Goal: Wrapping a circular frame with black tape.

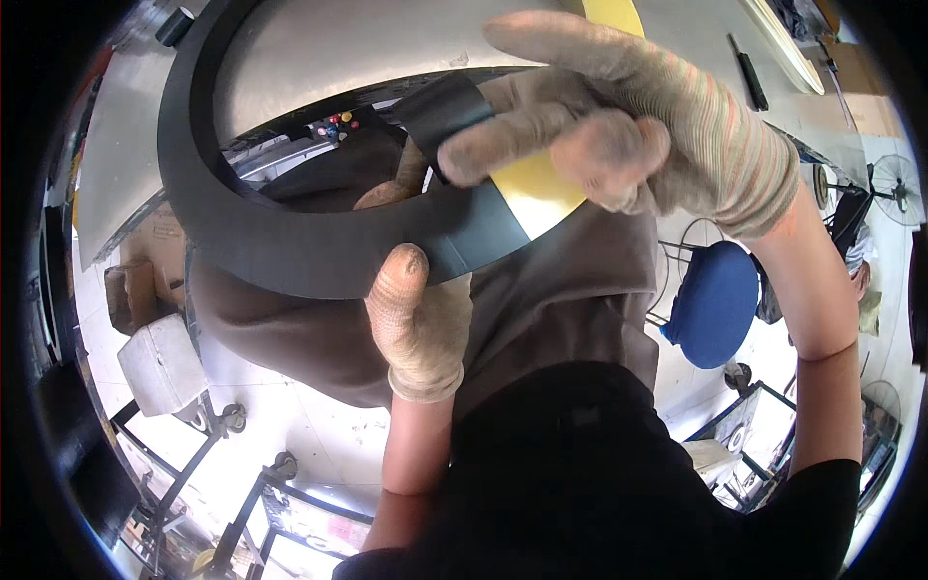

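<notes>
A large flat black ring [280,253] lies over my lap and the edge of the metal table, with a shiny yellow section [538,198] on its right side. My left hand [420,314], in a stained knit glove, grips the ring's near edge. Its thumb is on top, and some gloved fingers show through the ring's opening. Over the yellow section is my gloved right hand [619,121], its upper finger stretched out. A short black strip [443,116] appears caught between its lower fingers, though part of the contact is hidden. A smoother black patch covers the ring beside the yellow.
The grey metal table [358,39] is ahead, with a black cylinder [175,26] at far left and a thin black tool [747,77] at right. A blue stool seat [715,304] stands to my right. Wheeled black frames and a pale block [162,365] are at lower left.
</notes>
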The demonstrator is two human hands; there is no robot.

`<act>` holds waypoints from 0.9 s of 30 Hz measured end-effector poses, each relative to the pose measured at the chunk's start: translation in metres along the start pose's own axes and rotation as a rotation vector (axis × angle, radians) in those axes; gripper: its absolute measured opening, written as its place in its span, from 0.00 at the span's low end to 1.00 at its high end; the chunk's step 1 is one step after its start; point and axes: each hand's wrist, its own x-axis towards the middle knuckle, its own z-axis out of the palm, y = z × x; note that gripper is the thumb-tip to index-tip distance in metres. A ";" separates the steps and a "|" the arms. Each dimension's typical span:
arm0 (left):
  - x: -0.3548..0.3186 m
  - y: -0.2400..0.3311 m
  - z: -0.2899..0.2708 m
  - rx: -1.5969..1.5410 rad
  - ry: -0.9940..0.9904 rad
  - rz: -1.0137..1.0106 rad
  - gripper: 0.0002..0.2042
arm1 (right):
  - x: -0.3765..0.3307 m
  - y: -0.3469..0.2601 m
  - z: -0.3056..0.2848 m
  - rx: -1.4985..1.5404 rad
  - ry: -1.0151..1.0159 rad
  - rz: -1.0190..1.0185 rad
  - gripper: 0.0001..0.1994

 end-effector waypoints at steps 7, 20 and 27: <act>0.000 0.001 0.005 0.080 0.011 0.049 0.31 | 0.005 0.013 0.001 -0.101 -0.139 0.072 0.18; 0.009 0.000 -0.008 0.255 -0.009 0.102 0.33 | 0.012 0.120 -0.130 -0.659 0.236 -0.135 0.26; -0.004 0.005 -0.001 0.014 0.060 -0.123 0.43 | 0.050 0.087 -0.183 -0.806 0.197 -0.716 0.30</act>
